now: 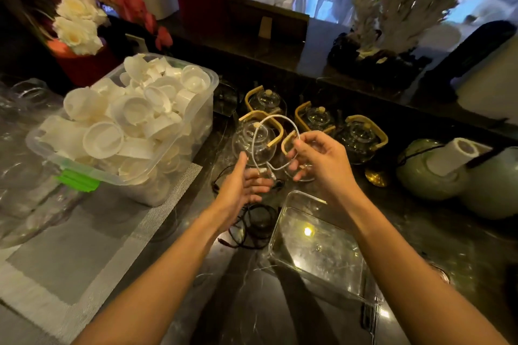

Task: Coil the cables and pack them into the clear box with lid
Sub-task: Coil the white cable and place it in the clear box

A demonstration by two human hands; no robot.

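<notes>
both hands are raised over the dark, glossy marble-patterned table (pixel 280 316), working a thin white cable (pixel 253 145) into a loop. the right hand (pixel 319 159) pinches the top of the loop between thumb and fingers, which are curled round it near the upper right of the arc. the left hand (pixel 244 185) sits lower, palm turned inward; the white cable's two ends, with their small white plugs, hang down to its fingers, which look loosely curled about them, thumb pointing up — how firm that hold is cannot be told through the blur.

below the left wrist a tangle of thin black cable (pixel 252 228) lies on the table, partly coiled, with a loose strand running up and left of the hands. just beside it, to the right, stands the clear rectangular plastic box (pixel 288 253), open at the top, with light glinting off its bottom; no cable shows inside it.

behind the hands stand several clear glass teapots with pale wooden handles (pixel 361 134). to the left, a large clear plastic tub heaped with small white cups (pixel 201 120) rests on a grey woven mat (pixel 92 246). at the right sit two pale green round jars (pixel 431 179), and white and red flowers (pixel 78 25) stand at the far left.
</notes>
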